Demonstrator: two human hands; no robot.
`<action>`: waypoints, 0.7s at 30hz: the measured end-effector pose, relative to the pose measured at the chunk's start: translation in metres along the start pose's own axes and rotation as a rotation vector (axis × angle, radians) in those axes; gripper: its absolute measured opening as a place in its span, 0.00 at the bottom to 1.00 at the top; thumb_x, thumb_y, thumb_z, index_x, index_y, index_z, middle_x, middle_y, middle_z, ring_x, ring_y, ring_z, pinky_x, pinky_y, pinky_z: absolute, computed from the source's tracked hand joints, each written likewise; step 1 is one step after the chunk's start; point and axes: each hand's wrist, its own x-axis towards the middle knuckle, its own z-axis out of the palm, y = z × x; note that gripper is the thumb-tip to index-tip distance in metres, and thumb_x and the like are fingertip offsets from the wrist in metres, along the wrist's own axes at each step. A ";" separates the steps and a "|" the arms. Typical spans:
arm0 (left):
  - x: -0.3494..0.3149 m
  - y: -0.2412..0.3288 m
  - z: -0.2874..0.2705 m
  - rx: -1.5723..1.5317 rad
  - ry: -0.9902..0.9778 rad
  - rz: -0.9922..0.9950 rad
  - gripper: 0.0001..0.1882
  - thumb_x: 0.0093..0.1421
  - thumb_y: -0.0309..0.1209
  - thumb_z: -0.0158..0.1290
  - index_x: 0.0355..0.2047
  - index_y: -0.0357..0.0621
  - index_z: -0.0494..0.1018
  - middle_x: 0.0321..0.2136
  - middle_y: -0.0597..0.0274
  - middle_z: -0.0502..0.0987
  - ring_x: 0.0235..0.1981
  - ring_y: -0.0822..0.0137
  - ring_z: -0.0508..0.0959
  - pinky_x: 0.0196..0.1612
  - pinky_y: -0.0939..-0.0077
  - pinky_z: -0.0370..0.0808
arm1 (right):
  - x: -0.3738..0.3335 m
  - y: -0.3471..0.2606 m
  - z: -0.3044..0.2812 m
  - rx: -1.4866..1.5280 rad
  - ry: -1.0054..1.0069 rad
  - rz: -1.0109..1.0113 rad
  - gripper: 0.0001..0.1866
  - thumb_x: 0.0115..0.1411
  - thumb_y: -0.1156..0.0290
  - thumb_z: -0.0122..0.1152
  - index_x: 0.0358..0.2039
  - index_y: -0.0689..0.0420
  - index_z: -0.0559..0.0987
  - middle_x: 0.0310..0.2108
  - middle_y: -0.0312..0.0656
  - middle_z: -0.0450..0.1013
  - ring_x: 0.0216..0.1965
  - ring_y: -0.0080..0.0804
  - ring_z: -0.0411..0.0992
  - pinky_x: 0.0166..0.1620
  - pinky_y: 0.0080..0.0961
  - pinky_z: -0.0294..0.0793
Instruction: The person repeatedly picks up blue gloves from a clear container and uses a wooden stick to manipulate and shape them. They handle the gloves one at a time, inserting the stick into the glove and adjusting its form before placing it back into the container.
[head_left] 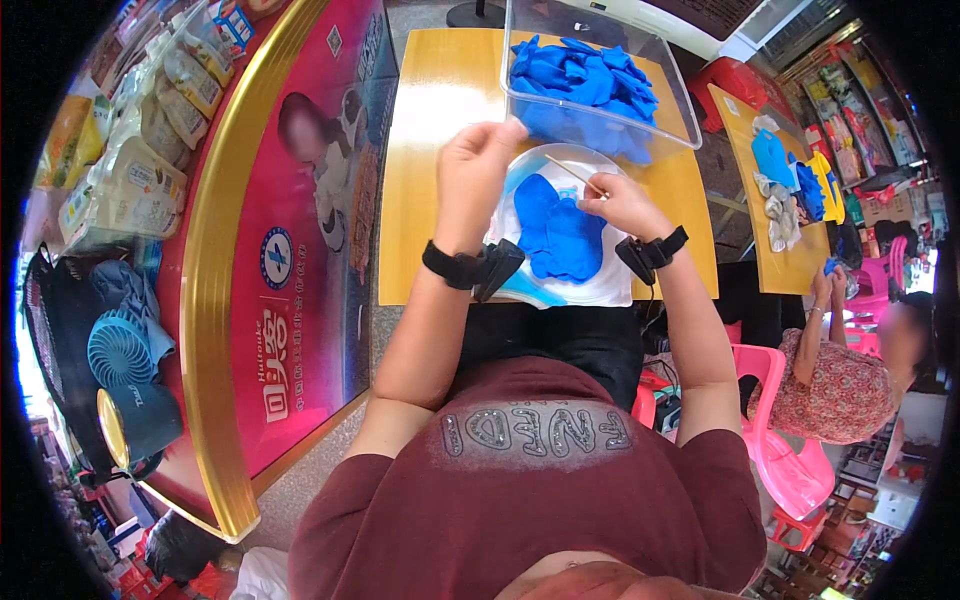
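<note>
A blue fabric piece with rounded lobes lies on a white and light-blue plastic sheet at the table's near edge. My right hand is closed around a thin, pale stick, which slants up and left above the fabric. Left of it, my left hand is raised beside the sheet, fingers pinched together near the bin's front corner. What sits in that pinch, if anything, is too small to make out. Both wrists carry black straps with small black devices.
A clear plastic bin piled with blue fabric pieces stands at the back of the wooden table. A pink counter with a gold edge rises at left. At right, another person sits on a pink chair by a second table.
</note>
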 end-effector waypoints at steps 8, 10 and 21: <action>-0.010 -0.028 0.015 0.655 -0.379 -0.057 0.19 0.58 0.42 0.56 0.34 0.35 0.79 0.28 0.49 0.80 0.29 0.58 0.81 0.33 0.69 0.75 | -0.027 -0.017 0.009 -0.223 -0.079 0.064 0.19 0.47 0.56 0.68 0.28 0.61 0.81 0.29 0.51 0.77 0.33 0.46 0.76 0.38 0.38 0.74; -0.011 -0.028 0.016 0.698 -0.389 -0.035 0.19 0.58 0.42 0.56 0.34 0.35 0.79 0.28 0.49 0.81 0.30 0.58 0.81 0.34 0.69 0.75 | -0.026 -0.016 0.015 -0.147 -0.064 0.038 0.18 0.47 0.58 0.69 0.28 0.62 0.80 0.27 0.51 0.76 0.30 0.44 0.75 0.36 0.37 0.73; -0.002 -0.012 0.004 0.425 -0.183 0.063 0.15 0.60 0.37 0.57 0.33 0.34 0.78 0.23 0.64 0.77 0.22 0.76 0.73 0.26 0.81 0.71 | -0.002 -0.032 0.017 -0.161 0.120 -0.026 0.30 0.45 0.50 0.70 0.41 0.62 0.78 0.37 0.53 0.78 0.43 0.46 0.76 0.47 0.34 0.73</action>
